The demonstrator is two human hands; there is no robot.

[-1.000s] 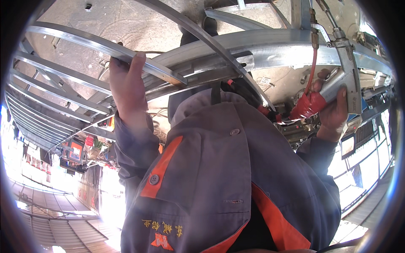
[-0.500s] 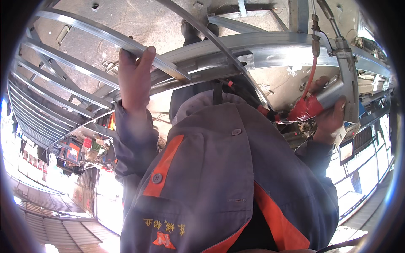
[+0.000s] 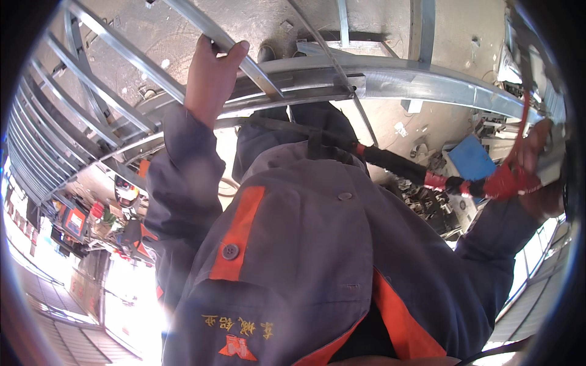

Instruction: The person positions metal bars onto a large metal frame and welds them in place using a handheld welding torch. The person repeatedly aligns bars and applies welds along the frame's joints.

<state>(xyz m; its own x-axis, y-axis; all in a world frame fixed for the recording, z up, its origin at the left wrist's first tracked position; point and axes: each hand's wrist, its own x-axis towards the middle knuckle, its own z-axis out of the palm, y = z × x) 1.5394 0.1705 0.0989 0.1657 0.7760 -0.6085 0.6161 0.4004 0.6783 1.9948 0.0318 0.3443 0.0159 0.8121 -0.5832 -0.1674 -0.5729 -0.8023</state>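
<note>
My left hand [image 3: 212, 78] is closed around a silver metal bar [image 3: 259, 74], thumb on one side and fingers on the other. The bar's near end meets the long metal beam [image 3: 390, 82] that crosses in front of my body. Out at the right edge, my right hand [image 3: 540, 198] is wrapped round the red-taped grip of a metal hand tool [image 3: 552, 161]. The tool's far part is blurred and runs into the dark rim. From its grip a thick black hose [image 3: 397, 165] with red bands leads back to my waist, and a thin red line rises above it.
Several parallel metal bars [image 3: 101, 85] make a ladder-like frame on the left. A thin rod [image 3: 329, 55] crosses the beam at mid-view. Beyond the beam lies concrete floor [image 3: 256, 27]. A blue flat object [image 3: 471, 157] and scattered parts are at the right; tools [image 3: 125, 192] lie lower left.
My right hand has carried the tool outward to the right edge, stretching the hose. My left hand still holds the bar, and the whole view has shifted.
</note>
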